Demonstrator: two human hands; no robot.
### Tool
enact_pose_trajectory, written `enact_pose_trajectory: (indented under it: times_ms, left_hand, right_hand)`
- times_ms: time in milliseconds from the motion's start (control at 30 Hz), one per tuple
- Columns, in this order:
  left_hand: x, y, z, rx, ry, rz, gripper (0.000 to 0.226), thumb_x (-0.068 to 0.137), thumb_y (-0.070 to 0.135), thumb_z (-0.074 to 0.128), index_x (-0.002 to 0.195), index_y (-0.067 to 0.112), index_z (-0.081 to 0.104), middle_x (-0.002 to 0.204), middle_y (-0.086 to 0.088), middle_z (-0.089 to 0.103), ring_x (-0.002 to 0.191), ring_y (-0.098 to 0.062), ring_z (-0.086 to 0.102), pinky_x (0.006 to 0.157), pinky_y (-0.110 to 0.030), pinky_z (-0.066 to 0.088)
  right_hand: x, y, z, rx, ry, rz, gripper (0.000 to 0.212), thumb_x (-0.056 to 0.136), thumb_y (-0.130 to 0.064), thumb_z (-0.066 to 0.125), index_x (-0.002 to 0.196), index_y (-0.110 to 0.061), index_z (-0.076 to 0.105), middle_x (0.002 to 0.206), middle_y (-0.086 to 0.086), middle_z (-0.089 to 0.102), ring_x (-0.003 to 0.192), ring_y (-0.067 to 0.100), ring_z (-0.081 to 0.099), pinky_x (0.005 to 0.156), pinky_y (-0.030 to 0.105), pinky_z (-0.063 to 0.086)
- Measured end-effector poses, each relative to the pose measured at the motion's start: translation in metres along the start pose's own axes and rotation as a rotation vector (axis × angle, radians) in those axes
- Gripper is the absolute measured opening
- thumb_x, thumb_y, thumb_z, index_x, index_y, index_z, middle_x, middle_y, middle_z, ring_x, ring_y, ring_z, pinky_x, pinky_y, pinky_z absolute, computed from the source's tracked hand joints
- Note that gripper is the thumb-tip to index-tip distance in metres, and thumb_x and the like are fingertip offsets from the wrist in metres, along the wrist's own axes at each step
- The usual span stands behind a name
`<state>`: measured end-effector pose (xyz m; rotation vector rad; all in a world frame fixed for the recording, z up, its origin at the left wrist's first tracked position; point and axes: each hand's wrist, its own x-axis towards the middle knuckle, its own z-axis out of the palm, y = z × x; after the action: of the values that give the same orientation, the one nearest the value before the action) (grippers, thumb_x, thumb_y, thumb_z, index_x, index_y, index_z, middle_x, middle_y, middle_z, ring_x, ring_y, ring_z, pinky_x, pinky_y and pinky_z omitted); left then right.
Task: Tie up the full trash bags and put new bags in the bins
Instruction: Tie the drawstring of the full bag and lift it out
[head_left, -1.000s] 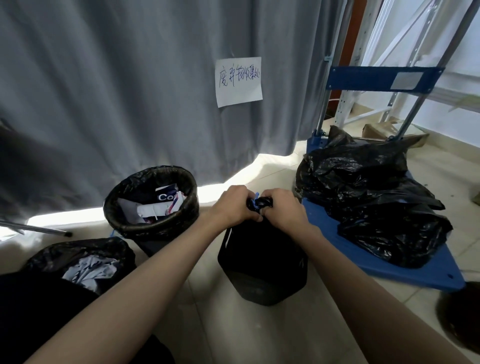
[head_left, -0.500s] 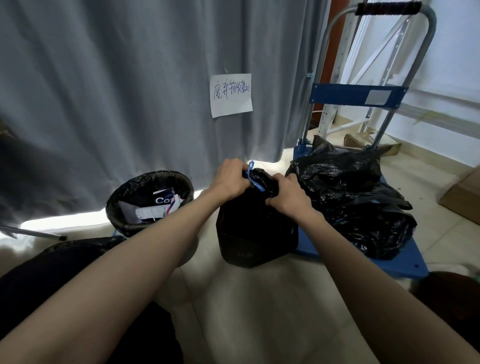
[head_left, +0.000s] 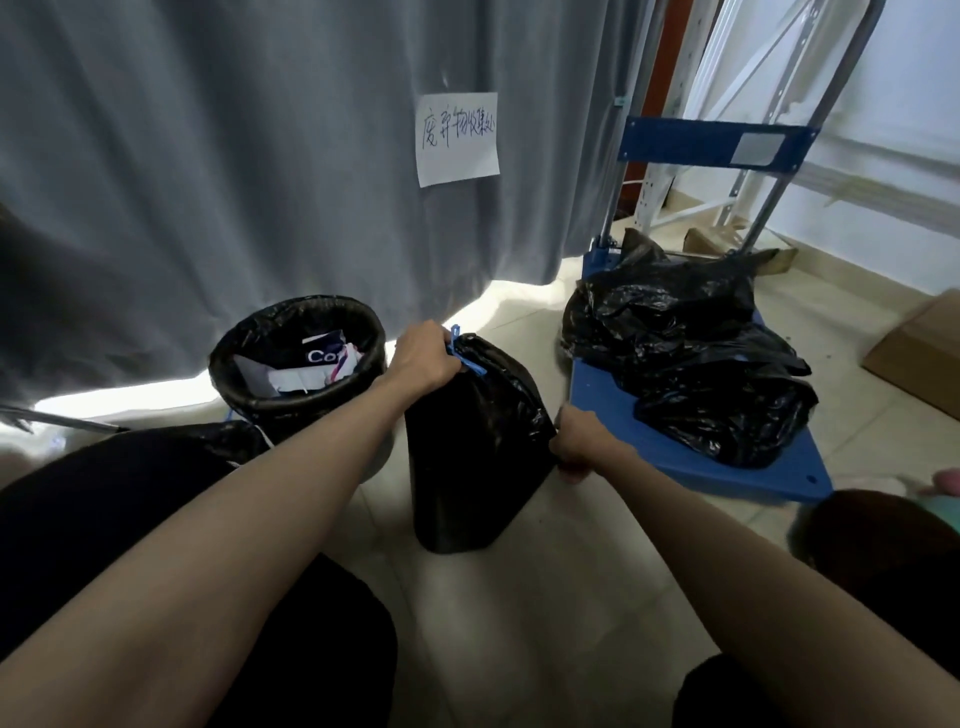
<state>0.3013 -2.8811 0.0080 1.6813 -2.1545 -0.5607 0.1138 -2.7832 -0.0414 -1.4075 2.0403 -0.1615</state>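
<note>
Head view: tied black trash bag (head_left: 480, 447) stands on the floor (head_left: 571, 597), long axis near vertical, top tilted left. Left hand (head_left: 423, 356) is closed around its gathered neck at the blue drawstring (head_left: 464, 356). Right hand (head_left: 579, 444) pinches the bag's right side. Lined bin (head_left: 298, 358) sits left, blue cart (head_left: 691, 457) right.

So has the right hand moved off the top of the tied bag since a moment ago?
Yes. The right hand has dropped from the blue tie at the bag's neck to the tied bag's right side, toward the blue cart. The left hand is at the neck.
</note>
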Motion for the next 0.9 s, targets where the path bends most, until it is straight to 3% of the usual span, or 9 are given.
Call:
enact_pose_trajectory:
  times_ms: [100, 200, 367, 433, 533, 633, 700, 767, 900]
  left_hand:
    - [0.002, -0.007, -0.001, 0.05, -0.009, 0.006, 0.013, 0.08, 0.017, 0.069, 0.08, 0.003, 0.071, 0.079, -0.016, 0.068, 0.077, -0.03, 0.065, 0.068, -0.037, 0.05]
    - [0.006, -0.009, -0.005, 0.056, -0.011, 0.015, 0.014, 0.08, 0.016, 0.069, 0.084, 0.004, 0.072, 0.082, -0.016, 0.07, 0.081, -0.031, 0.066, 0.075, -0.04, 0.054]
    - [0.013, -0.001, -0.023, 0.006, 0.073, 0.009, 0.018, 0.081, 0.014, 0.067, 0.096, 0.006, 0.074, 0.091, -0.016, 0.072, 0.091, -0.029, 0.067, 0.072, -0.029, 0.047]
    - [0.025, 0.011, -0.042, -0.043, 0.145, 0.048, 0.018, 0.082, 0.015, 0.067, 0.095, 0.006, 0.074, 0.091, -0.016, 0.072, 0.092, -0.028, 0.068, 0.071, -0.031, 0.047]
    - [0.039, 0.035, -0.079, -0.043, 0.229, 0.104, 0.014, 0.081, 0.015, 0.067, 0.088, 0.004, 0.073, 0.084, -0.017, 0.071, 0.079, -0.026, 0.066, 0.065, -0.032, 0.046]
    - [0.043, 0.057, -0.105, 0.008, 0.274, 0.16, 0.015, 0.08, 0.012, 0.061, 0.081, -0.001, 0.069, 0.072, -0.017, 0.063, 0.066, -0.023, 0.053, 0.058, -0.034, 0.042]
    - [0.044, 0.066, -0.119, -0.002, 0.322, 0.19, 0.015, 0.079, 0.01, 0.058, 0.082, -0.002, 0.068, 0.074, -0.018, 0.065, 0.068, -0.028, 0.057, 0.06, -0.038, 0.044]
    - [0.046, 0.073, -0.132, -0.012, 0.371, 0.213, 0.015, 0.079, 0.008, 0.056, 0.083, 0.003, 0.069, 0.076, -0.014, 0.066, 0.078, -0.031, 0.063, 0.063, -0.037, 0.044]
    - [0.052, 0.088, -0.15, -0.029, 0.422, 0.241, 0.018, 0.08, 0.009, 0.053, 0.087, 0.01, 0.07, 0.082, -0.011, 0.067, 0.085, -0.034, 0.062, 0.071, -0.034, 0.047]
  right_hand:
    - [0.004, -0.002, 0.017, -0.031, 0.042, -0.046, 0.021, 0.087, -0.002, 0.052, 0.099, -0.011, 0.038, 0.096, 0.017, 0.05, 0.078, 0.032, 0.053, 0.052, 0.038, 0.045]
    - [0.008, -0.004, 0.027, -0.056, 0.144, -0.073, 0.023, 0.09, -0.011, 0.053, 0.1, -0.012, 0.033, 0.093, 0.013, 0.046, 0.083, 0.031, 0.047, 0.064, 0.039, 0.041]
    - [0.013, -0.003, 0.034, -0.056, 0.191, -0.101, 0.025, 0.089, -0.01, 0.052, 0.1, -0.014, 0.03, 0.094, 0.014, 0.051, 0.085, 0.033, 0.049, 0.067, 0.041, 0.04]
    - [0.015, -0.002, 0.035, -0.071, 0.186, -0.114, 0.026, 0.089, -0.01, 0.052, 0.108, -0.013, 0.033, 0.096, 0.015, 0.054, 0.09, 0.036, 0.054, 0.067, 0.041, 0.041]
    - [0.016, -0.005, 0.034, -0.077, 0.176, -0.113, 0.041, 0.089, -0.013, 0.054, 0.126, -0.013, 0.035, 0.091, 0.012, 0.051, 0.097, 0.039, 0.057, 0.069, 0.042, 0.043]
    - [0.013, -0.007, 0.027, -0.062, 0.107, -0.097, 0.033, 0.09, -0.017, 0.053, 0.121, -0.012, 0.044, 0.103, 0.016, 0.06, 0.095, 0.037, 0.061, 0.075, 0.044, 0.052]
    - [0.011, -0.009, 0.013, -0.004, 0.074, -0.073, 0.025, 0.09, -0.016, 0.052, 0.114, -0.009, 0.052, 0.107, 0.018, 0.064, 0.092, 0.034, 0.063, 0.078, 0.044, 0.056]
    - [0.011, -0.016, -0.01, 0.115, 0.177, -0.027, 0.029, 0.09, -0.015, 0.051, 0.119, -0.012, 0.051, 0.114, 0.016, 0.06, 0.099, 0.034, 0.059, 0.081, 0.042, 0.052]
    - [0.004, -0.059, -0.079, 0.523, 0.647, -0.099, 0.032, 0.093, -0.015, 0.044, 0.125, -0.017, 0.049, 0.125, 0.011, 0.056, 0.109, 0.033, 0.054, 0.087, 0.038, 0.042]
